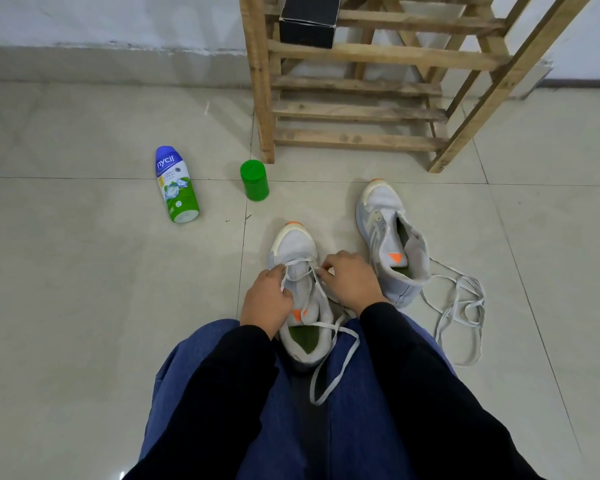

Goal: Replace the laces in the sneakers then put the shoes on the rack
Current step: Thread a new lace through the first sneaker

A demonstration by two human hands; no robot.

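Your legs in blue trousers [343, 410] fill the bottom of the view, and both black sleeves [413, 358] reach forward from them. Between your knees one sneaker [297, 247] sits on the tiled floor [84, 306], with its heel towards you and its orange-tipped toe pointing away. It's grey and white with a green insole, and a white lace [340, 362] already crosses near the toe. One free end trails back over the shoe's opening and onto your trousers.

Your left hand [267, 299] curls over the left side of that shoe and pinches the lace between thumb and fingertips. Your right hand [352, 282] does the same on the other side, pinching the lace just above the tongue. Your fingers cover the eyelets, so I can't tell which hole the lace is passing through.

Just to the right, a little further out, the second sneaker [383, 202] stands unlaced, with its toe also pointing away. A loose lace [459, 299] lies in a tangle on the floor beside its heel.

Further out on the left, a blue and green powder bottle [175, 185] lies on its side, and a green cap [254, 180] stands upright near it. Beyond them the wooden rack [262, 98] stands against the wall, with a black box [309, 32] on one of its upper shelves.
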